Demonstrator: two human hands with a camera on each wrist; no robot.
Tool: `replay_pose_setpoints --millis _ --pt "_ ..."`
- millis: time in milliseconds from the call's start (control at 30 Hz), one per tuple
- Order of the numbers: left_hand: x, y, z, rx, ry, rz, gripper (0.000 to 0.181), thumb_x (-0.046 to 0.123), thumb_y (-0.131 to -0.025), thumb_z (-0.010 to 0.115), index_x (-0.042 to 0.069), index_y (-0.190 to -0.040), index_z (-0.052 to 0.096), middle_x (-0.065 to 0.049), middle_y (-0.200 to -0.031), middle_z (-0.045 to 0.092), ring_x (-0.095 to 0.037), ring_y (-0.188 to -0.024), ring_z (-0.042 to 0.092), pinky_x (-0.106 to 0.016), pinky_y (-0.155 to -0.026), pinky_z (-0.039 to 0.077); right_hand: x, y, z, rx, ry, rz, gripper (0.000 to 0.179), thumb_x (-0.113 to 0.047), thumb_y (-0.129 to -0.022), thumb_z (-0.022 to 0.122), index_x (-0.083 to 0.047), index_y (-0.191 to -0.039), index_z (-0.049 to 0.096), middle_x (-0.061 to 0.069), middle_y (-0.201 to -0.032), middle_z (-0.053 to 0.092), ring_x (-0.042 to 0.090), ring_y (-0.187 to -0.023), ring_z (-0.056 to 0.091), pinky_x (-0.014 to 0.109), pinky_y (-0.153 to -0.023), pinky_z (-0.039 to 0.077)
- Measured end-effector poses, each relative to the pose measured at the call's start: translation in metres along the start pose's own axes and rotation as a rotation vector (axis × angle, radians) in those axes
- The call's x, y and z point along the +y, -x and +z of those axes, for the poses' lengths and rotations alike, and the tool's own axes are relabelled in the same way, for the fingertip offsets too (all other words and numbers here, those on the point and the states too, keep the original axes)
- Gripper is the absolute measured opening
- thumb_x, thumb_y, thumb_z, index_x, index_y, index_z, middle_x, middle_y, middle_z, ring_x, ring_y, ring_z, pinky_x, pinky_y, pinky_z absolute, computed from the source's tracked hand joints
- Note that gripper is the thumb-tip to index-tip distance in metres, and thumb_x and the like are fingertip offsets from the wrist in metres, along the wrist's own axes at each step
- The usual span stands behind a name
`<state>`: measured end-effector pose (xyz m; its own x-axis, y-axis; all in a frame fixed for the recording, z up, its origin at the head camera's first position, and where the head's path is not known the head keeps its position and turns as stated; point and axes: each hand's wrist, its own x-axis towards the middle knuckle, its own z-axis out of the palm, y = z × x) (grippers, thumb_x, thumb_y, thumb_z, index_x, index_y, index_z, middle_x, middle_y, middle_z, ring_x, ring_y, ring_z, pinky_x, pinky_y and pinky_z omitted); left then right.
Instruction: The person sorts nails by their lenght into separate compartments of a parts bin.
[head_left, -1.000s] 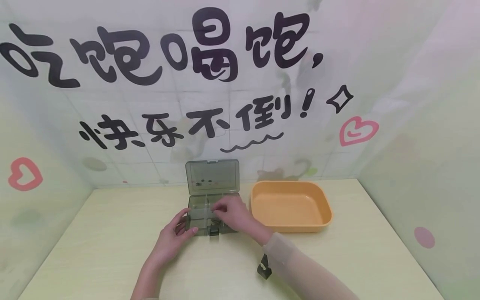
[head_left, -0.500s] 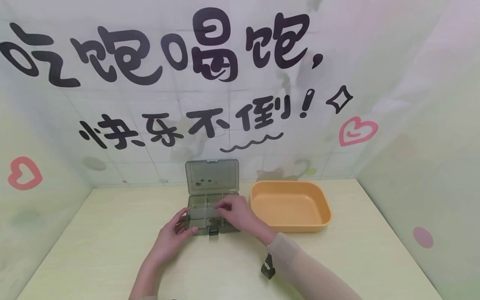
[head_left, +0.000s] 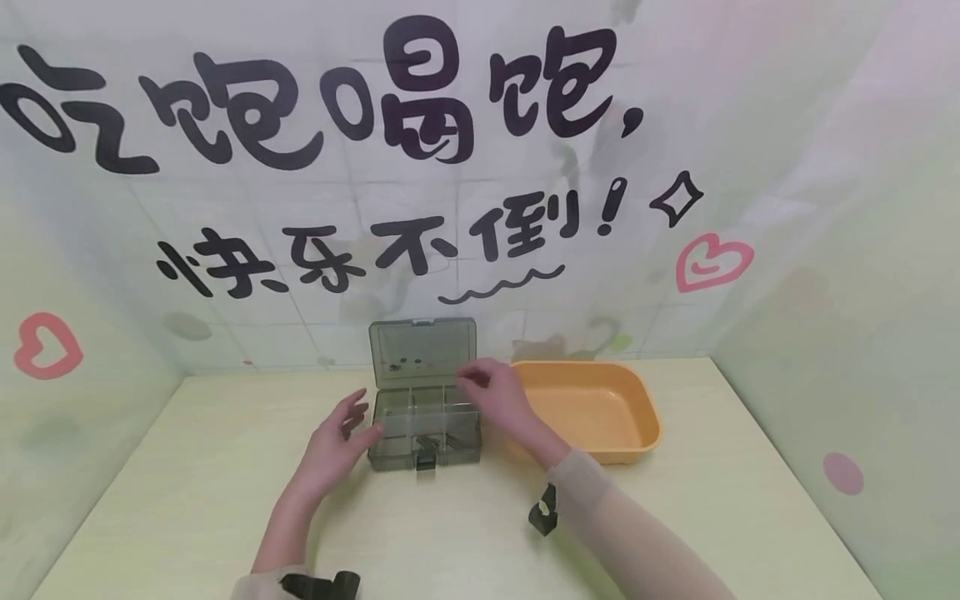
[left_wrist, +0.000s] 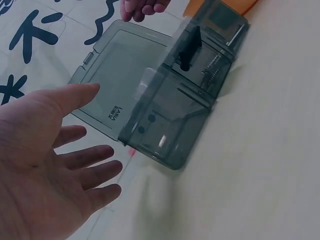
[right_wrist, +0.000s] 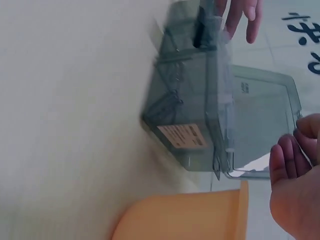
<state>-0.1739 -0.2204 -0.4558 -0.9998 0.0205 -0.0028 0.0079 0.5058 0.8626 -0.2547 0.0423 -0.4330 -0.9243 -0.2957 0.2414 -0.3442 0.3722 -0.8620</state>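
Note:
A translucent grey compartment box [head_left: 392, 458] stands on the table with its hinged lid [head_left: 431, 343] raised against the back. Thin dark metal pieces [head_left: 429, 442] lie in its front compartments, some looking like screws [left_wrist: 212, 70] in the left wrist view. Just off the box's left side is my left hand [head_left: 333, 446], fingers spread and holding nothing. My right hand [head_left: 501, 398] hovers at the lid's right edge with loosely bent fingers. Nothing shows between those fingers in the right wrist view, where the hand [right_wrist: 300, 175] overlaps the lid's edge.
An orange tray [head_left: 592, 457] sits close to the box's right side, partly behind my right wrist. The printed wall [head_left: 315, 333] rises directly behind the box. Black camera mounts are strapped at both wrists.
My left hand has let go of the box's left side and drawn back slightly. My right hand has lifted out from over the compartments, moving up and right to the lid's edge.

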Motion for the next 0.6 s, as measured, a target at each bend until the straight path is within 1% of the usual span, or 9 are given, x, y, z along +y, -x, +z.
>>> replay_pose_setpoints --millis 133,200,267,300,367,467,533,600 --pt "0.013 -0.02 -0.005 0.035 -0.023 0.015 0.075 0.026 -0.106 0.059 0.002 -0.163 0.017 -0.03 -0.162 0.027 -0.048 -0.148 0.026 -0.061 -0.118 0.031 0.003 -0.011 -0.008 0.151 -0.088 0.054 0.026 0.001 -0.093 0.068 0.006 -0.119 0.069 0.019 -0.111 0.072 0.03 -0.098 0.068 0.039 -0.09 0.06" --pt "0.018 -0.03 -0.006 0.05 -0.027 0.012 0.076 0.026 -0.106 0.058 0.003 -0.163 0.013 -0.029 -0.164 0.022 -0.047 -0.15 0.022 -0.062 -0.119 0.029 0.006 -0.016 -0.009 0.197 -0.116 0.075 0.032 0.001 -0.092 0.068 0.007 -0.124 0.067 0.02 -0.115 0.071 0.032 -0.099 0.068 0.04 -0.089 0.06" --pt "0.024 -0.04 -0.007 0.065 -0.028 0.008 0.078 0.026 -0.106 0.057 0.003 -0.164 0.01 -0.028 -0.165 0.018 -0.047 -0.151 0.02 -0.062 -0.119 0.028 0.006 -0.02 -0.01 0.209 -0.135 0.094 0.041 0.0 -0.091 0.069 0.005 -0.131 0.064 0.021 -0.122 0.069 0.034 -0.103 0.068 0.041 -0.088 0.061" --pt "0.026 -0.044 -0.007 0.072 -0.029 0.005 0.079 0.026 -0.106 0.057 0.003 -0.164 0.008 -0.028 -0.166 0.017 -0.048 -0.151 0.02 -0.063 -0.119 0.028 0.006 -0.022 -0.01 0.202 -0.131 0.101 0.045 -0.001 -0.091 0.069 0.004 -0.135 0.062 0.021 -0.126 0.067 0.035 -0.106 0.068 0.042 -0.088 0.061" --pt "0.032 -0.051 -0.008 0.081 -0.016 -0.003 0.082 0.026 -0.105 0.057 0.004 -0.164 0.005 -0.027 -0.167 0.013 -0.048 -0.151 0.019 -0.064 -0.119 0.028 0.004 -0.026 -0.01 0.162 -0.117 0.117 0.056 -0.003 -0.091 0.07 0.001 -0.145 0.054 0.021 -0.137 0.061 0.037 -0.114 0.065 0.045 -0.09 0.06" --pt "0.042 -0.06 -0.008 0.084 0.007 -0.019 0.086 0.028 -0.105 0.057 0.007 -0.165 -0.001 -0.026 -0.168 0.009 -0.049 -0.151 0.019 -0.064 -0.118 0.03 0.002 -0.03 -0.009 0.059 -0.091 0.143 0.075 -0.008 -0.091 0.071 -0.004 -0.158 0.036 0.021 -0.154 0.046 0.039 -0.128 0.057 0.049 -0.096 0.057" --pt "0.047 -0.065 -0.008 0.077 0.018 -0.025 0.089 0.028 -0.104 0.058 0.008 -0.165 -0.005 -0.025 -0.168 0.006 -0.049 -0.15 0.019 -0.064 -0.117 0.031 0.0 -0.031 -0.009 -0.009 -0.08 0.161 0.086 -0.012 -0.092 0.072 -0.009 -0.163 0.023 0.019 -0.162 0.035 0.039 -0.136 0.049 0.05 -0.102 0.054" --pt "0.052 -0.069 -0.006 0.067 0.024 -0.022 0.09 0.027 -0.104 0.058 0.007 -0.164 -0.007 -0.026 -0.168 0.005 -0.049 -0.15 0.021 -0.062 -0.117 0.032 -0.001 -0.032 -0.008 -0.056 -0.081 0.169 0.092 -0.013 -0.093 0.072 -0.012 -0.165 0.014 0.018 -0.165 0.027 0.039 -0.14 0.044 0.052 -0.106 0.051"
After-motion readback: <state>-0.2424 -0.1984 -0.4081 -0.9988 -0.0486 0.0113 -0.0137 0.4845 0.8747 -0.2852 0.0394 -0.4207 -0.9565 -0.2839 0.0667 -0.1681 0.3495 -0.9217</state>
